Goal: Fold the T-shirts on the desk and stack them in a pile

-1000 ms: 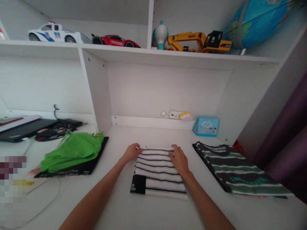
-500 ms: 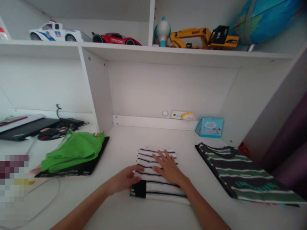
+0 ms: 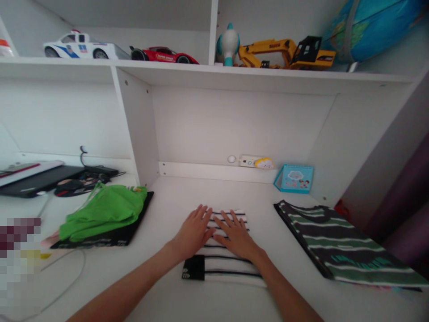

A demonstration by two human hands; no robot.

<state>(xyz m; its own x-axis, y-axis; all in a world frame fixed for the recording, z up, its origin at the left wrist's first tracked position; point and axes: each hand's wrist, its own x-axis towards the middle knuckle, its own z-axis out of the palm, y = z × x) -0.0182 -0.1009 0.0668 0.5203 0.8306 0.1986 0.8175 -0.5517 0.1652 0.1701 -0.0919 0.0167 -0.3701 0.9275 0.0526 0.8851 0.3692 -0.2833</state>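
Observation:
A folded white shirt with thin black stripes [image 3: 231,268] lies on the white desk [image 3: 174,295] in front of me, a black patch at its near left corner. My left hand [image 3: 194,230] lies flat on the shirt's left half with fingers spread. Beside it, my right hand [image 3: 234,235] rests flat on the right half, fingers stretched toward the back. Both hands press on the cloth and hold nothing.
A green garment [image 3: 103,210] on a black one lies at the left. A folded dark green striped shirt [image 3: 335,243] lies at the right. A small blue box [image 3: 295,179] and a power strip [image 3: 250,161] sit at the back. Toy cars, an excavator [image 3: 288,51] and a globe stand on the shelf above.
My left hand moved from the shirt's far left corner to its near left edge, then up onto the cloth. My right hand flattened on the shirt's middle and stays there.

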